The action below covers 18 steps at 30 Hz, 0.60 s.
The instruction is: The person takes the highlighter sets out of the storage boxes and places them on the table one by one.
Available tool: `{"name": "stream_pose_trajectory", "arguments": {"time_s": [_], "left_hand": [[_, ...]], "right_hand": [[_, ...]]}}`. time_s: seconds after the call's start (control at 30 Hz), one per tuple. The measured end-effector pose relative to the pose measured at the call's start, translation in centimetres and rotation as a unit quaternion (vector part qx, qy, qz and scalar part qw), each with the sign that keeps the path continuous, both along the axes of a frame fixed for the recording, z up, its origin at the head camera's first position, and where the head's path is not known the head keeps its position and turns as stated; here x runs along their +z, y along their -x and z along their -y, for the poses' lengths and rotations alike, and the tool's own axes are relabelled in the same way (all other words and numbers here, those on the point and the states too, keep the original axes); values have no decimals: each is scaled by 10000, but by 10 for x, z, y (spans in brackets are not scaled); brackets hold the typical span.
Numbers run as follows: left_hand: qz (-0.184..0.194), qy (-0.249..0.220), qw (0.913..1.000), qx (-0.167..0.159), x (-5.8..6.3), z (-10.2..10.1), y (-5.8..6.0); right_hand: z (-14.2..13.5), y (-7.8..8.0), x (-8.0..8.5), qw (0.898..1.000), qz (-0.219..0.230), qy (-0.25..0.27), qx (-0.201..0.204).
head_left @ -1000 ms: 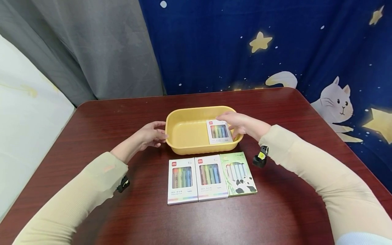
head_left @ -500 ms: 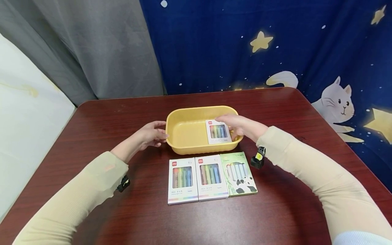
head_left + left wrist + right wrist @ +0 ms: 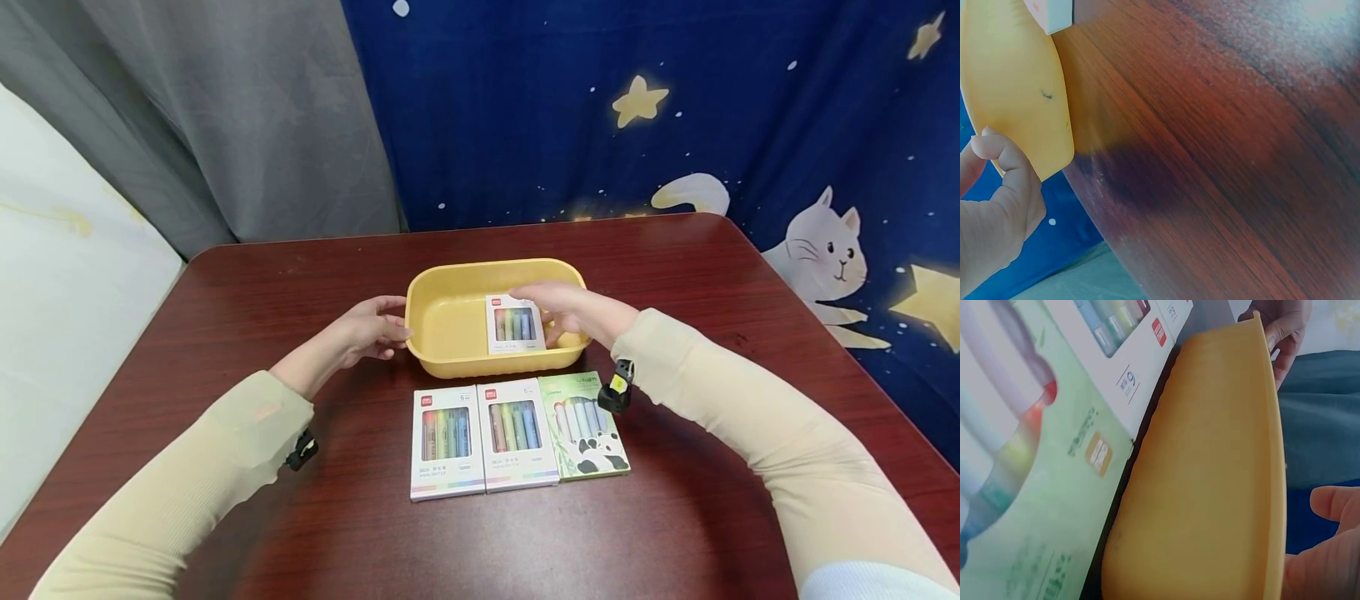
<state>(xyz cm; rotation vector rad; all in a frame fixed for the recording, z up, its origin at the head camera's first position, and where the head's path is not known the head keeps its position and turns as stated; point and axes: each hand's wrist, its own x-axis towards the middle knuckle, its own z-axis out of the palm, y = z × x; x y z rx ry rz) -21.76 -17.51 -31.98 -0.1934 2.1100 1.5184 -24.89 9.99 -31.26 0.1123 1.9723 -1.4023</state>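
Note:
Inside the yellow plastic basin (image 3: 450, 321), a white windowed box of highlighters (image 3: 515, 325) lies right of the middle. My right hand (image 3: 566, 307) reaches over the basin's right end and grips this box by its right side, one finger along the top edge and another digit lower down. In the right wrist view the basin wall hides the box. At the basin's left end my left hand (image 3: 369, 329) holds the end wall. In the left wrist view its bent finger and thumb (image 3: 1000, 153) are at the basin's rim.
In front of the basin lie two white highlighter boxes (image 3: 447, 442) (image 3: 519, 435) side by side, then a green panda-printed box of pens (image 3: 585, 427). All are on the dark red wooden table (image 3: 495, 550). Grey and blue curtains hang behind.
My right hand has moved left inside the basin, and the highlighter box has slid left with it, away from the right wall. The left hand and the basin stay put.

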Motion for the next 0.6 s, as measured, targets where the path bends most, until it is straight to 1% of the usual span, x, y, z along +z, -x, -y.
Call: {"name": "stream_pose_trajectory", "arguments": {"time_s": [0.23, 0.43, 0.6], "left_hand": [[2, -26, 10000, -12, 0, 0, 0], [29, 35, 10000, 5, 1, 0, 0], [19, 12, 10000, -8, 1, -1, -1]], "right_hand": [[11, -1, -1, 9999, 23, 103, -33], [18, 2, -8, 9997, 42, 254, -37], [22, 2, -11, 9992, 24, 388, 66]]}}
